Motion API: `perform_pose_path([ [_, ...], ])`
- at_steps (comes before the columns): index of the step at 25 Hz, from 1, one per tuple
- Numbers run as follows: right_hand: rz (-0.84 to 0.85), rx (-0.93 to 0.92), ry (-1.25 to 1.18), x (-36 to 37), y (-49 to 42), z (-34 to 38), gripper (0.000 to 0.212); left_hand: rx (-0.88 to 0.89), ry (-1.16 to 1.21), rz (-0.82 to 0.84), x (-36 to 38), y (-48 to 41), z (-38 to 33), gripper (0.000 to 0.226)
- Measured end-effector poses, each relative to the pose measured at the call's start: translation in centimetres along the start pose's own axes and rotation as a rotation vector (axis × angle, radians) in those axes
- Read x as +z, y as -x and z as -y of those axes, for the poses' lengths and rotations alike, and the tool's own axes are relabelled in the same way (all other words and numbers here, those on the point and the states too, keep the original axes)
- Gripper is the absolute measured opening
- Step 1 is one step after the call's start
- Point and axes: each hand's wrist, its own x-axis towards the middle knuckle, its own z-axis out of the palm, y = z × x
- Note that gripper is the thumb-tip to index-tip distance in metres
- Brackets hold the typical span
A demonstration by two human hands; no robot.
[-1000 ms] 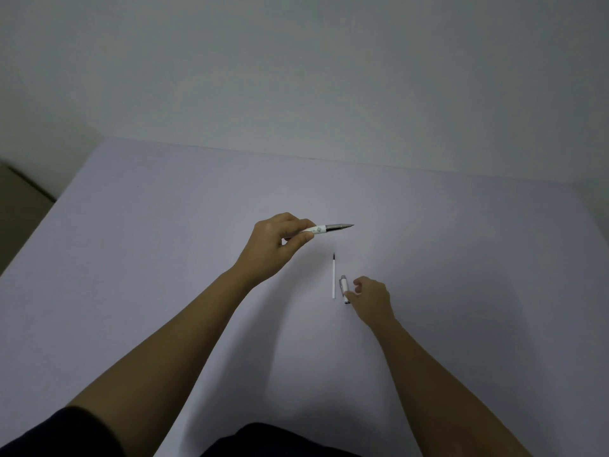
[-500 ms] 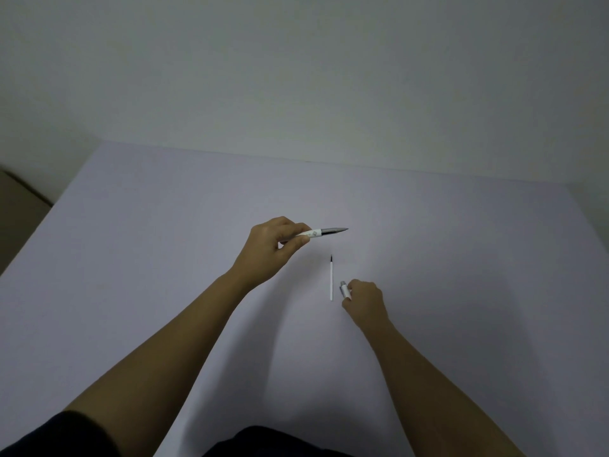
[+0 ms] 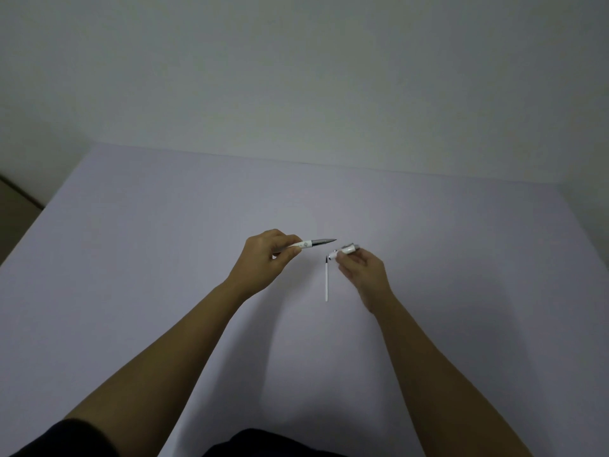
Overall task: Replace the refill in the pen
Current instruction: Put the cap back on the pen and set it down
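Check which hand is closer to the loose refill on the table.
Right. The right hand, holding the pen cap, is just right of the refill; the left hand, holding the pen, sits farther off to its left.

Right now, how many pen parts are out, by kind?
Pen front section with tip, in left hand: 1
Pen cap or rear section, in right hand: 1
Loose refill on the table: 1
Total: 3

Two bare hands: left hand (image 3: 263,262), right hand (image 3: 362,270). One white pen front section with grey metal tip (image 3: 313,243), one short white-and-silver pen barrel piece (image 3: 344,250), one thin white plastic refill (image 3: 326,280), one pale lilac table (image 3: 164,258).
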Motion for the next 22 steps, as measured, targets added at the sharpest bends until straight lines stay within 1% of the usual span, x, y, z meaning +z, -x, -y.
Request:
perform_pose_path([
  [2,0.06,-0.038,-0.142,0.5,0.1,1.1,0.01,-0.013,-0.007,-0.006,0.0,0.1,0.2,0.017],
  [5,0.082,-0.07,-0.225,1.0,0.3,2.2,0.011,-0.02,-0.02,-0.032,-0.2,0.1,0.4,0.016],
  [10,0.112,-0.104,-0.223,1.5,0.5,3.1,0.016,-0.033,-0.012,-0.057,-0.5,0.2,0.7,0.016],
  [17,0.099,-0.125,-0.215,1.3,0.4,3.2,0.014,-0.025,-0.025,-0.062,-0.5,0.2,0.8,0.017],
  [22,0.144,-0.136,-0.167,1.8,0.8,3.3,0.017,-0.017,-0.021,-0.054,-0.3,0.1,0.8,0.017],
])
